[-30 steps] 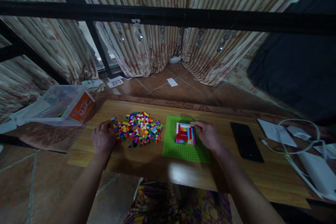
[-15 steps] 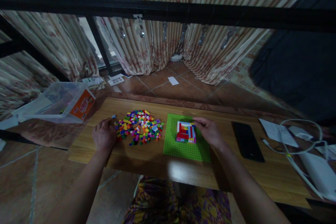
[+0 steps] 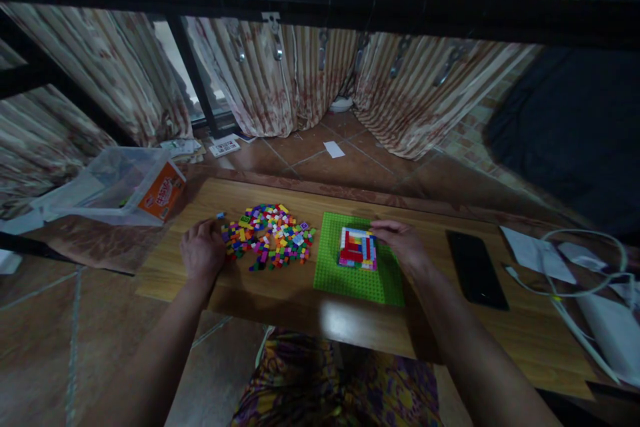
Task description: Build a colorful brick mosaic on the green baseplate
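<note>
A green baseplate (image 3: 350, 277) lies on a low wooden table (image 3: 300, 307), with a small square build of red, white and coloured bricks (image 3: 357, 248) on it. My right hand (image 3: 403, 245) rests at the build's right side, fingertips touching its top right corner. A loose pile of small coloured bricks (image 3: 270, 237) lies left of the plate. My left hand (image 3: 201, 253) sits knuckles up at the pile's left edge, fingers curled; whether it holds a brick is hidden.
A clear plastic tub with an orange label (image 3: 120, 187) lies on its side at the far left. A black phone (image 3: 476, 268) lies right of the plate. White cables (image 3: 575, 280), papers (image 3: 535, 250) and a white device occupy the right end. Curtains hang beyond.
Both hands stay nearly where they were; my right fingers have shifted slightly along the build's top right corner. The view has tilted a little.
</note>
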`<control>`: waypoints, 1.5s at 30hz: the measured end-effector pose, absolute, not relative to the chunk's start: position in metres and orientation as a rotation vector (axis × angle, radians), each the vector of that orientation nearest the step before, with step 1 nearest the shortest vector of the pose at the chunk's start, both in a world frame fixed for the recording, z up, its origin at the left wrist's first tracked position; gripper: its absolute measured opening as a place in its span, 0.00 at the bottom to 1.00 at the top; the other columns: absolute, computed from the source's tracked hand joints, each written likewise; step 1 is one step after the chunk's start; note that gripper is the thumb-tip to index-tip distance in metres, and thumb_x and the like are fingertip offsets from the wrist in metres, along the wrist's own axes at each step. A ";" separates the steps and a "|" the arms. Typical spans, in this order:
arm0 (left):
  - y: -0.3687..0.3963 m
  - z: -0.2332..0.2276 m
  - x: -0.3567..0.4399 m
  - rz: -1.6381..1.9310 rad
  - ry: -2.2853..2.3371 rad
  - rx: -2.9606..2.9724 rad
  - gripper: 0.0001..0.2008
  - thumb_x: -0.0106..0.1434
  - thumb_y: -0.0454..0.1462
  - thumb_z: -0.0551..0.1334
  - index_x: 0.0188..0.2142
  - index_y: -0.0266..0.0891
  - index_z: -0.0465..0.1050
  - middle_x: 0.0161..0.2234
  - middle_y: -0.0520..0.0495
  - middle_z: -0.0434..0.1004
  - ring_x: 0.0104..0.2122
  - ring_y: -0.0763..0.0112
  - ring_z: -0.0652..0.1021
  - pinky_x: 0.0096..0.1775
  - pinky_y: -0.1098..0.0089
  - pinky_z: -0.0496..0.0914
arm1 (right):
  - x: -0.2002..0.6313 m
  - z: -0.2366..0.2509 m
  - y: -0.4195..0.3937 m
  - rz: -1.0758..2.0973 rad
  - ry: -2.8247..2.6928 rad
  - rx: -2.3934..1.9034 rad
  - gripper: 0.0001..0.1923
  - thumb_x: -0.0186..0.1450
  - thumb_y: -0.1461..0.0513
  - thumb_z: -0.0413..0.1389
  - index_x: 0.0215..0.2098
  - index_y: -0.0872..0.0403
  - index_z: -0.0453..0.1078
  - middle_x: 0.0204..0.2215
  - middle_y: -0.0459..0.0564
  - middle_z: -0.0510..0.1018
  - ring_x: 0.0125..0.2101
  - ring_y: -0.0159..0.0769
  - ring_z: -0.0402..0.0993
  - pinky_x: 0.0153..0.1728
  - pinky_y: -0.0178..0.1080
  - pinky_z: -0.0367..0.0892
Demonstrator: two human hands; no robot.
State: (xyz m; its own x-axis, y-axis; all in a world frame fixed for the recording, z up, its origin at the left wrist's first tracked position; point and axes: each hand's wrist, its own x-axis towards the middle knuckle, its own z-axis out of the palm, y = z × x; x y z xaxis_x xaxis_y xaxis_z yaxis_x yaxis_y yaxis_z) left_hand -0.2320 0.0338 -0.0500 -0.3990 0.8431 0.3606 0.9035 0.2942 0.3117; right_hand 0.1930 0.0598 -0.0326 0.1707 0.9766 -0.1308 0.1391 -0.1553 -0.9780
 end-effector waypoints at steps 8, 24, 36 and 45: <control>0.033 -0.048 -0.231 -0.713 -2.463 -1.629 0.17 0.61 0.33 0.53 0.47 0.35 0.74 0.49 0.37 0.75 0.49 0.55 0.73 0.53 0.56 0.64 | 0.189 -0.036 0.056 1.092 -1.068 -1.462 0.14 0.46 0.54 0.66 0.28 0.52 0.79 0.27 0.48 0.81 0.28 0.36 0.76 0.32 0.40 0.70; 0.030 -0.053 -0.230 -0.693 -2.434 -1.613 0.16 0.63 0.33 0.53 0.47 0.37 0.74 0.48 0.41 0.76 0.47 0.57 0.73 0.51 0.59 0.65 | 0.132 0.014 -0.006 0.821 -1.233 -1.442 0.12 0.60 0.54 0.59 0.35 0.52 0.78 0.34 0.50 0.82 0.34 0.38 0.76 0.37 0.41 0.70; 0.027 -0.054 -0.228 -0.732 -2.444 -1.592 0.15 0.64 0.34 0.53 0.47 0.38 0.74 0.48 0.43 0.76 0.47 0.57 0.73 0.50 0.60 0.65 | 0.000 -0.028 -0.023 0.573 -2.149 -1.291 0.10 0.66 0.65 0.51 0.39 0.52 0.75 0.37 0.51 0.77 0.40 0.40 0.72 0.44 0.40 0.66; 0.026 -0.053 -0.228 -0.757 -2.474 -1.589 0.15 0.64 0.34 0.53 0.47 0.39 0.74 0.48 0.43 0.76 0.47 0.57 0.73 0.50 0.59 0.65 | -0.028 -0.026 0.001 0.306 -2.392 -1.324 0.09 0.64 0.64 0.54 0.40 0.52 0.74 0.40 0.54 0.73 0.44 0.44 0.65 0.47 0.42 0.62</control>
State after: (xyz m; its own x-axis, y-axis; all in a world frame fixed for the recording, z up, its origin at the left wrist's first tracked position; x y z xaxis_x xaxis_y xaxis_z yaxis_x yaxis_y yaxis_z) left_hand -0.2278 0.0257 -0.0532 -0.4482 0.8241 0.3463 0.8767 0.3296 0.3503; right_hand -0.0283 0.0009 -0.0262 -0.4790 0.8476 0.2281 0.7630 0.5306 -0.3692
